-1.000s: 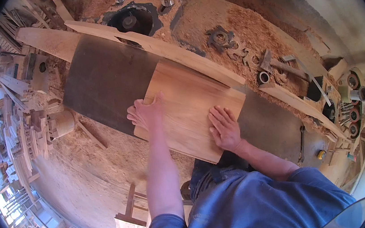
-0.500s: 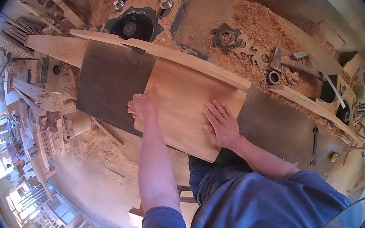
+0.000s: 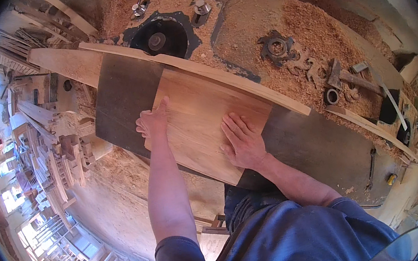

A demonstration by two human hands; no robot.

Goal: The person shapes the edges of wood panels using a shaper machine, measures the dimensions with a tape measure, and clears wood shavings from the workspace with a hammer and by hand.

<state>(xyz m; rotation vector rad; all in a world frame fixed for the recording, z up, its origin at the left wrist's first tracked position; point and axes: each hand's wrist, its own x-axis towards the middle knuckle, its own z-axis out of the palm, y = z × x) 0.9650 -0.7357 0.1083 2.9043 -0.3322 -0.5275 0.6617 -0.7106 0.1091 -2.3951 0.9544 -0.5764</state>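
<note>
A flat, pale wooden panel (image 3: 199,131) lies on the dark machine table, its far edge along a long wooden fence (image 3: 229,83). At the panel's left end is my left hand (image 3: 154,121), its fingers curled at the edge and the thumb stretched out on top. My right hand (image 3: 244,142) rests flat on the panel's right part, fingers extended. Beyond the fence, left of centre, a round cutter opening (image 3: 158,41) with a spindle shows dark in the dusty bed.
Wood shavings (image 3: 306,29) cover the far bed, with a toothed cutter head (image 3: 277,46), a hammer (image 3: 352,77) and a metal ring (image 3: 331,96) among them. A wrench (image 3: 371,168) and a small yellow object (image 3: 391,179) lie at the right. Stacked lumber (image 3: 37,114) stands left.
Both hands and the panel have slid left along the fence, toward the cutter opening side. The whole view has shifted slightly.
</note>
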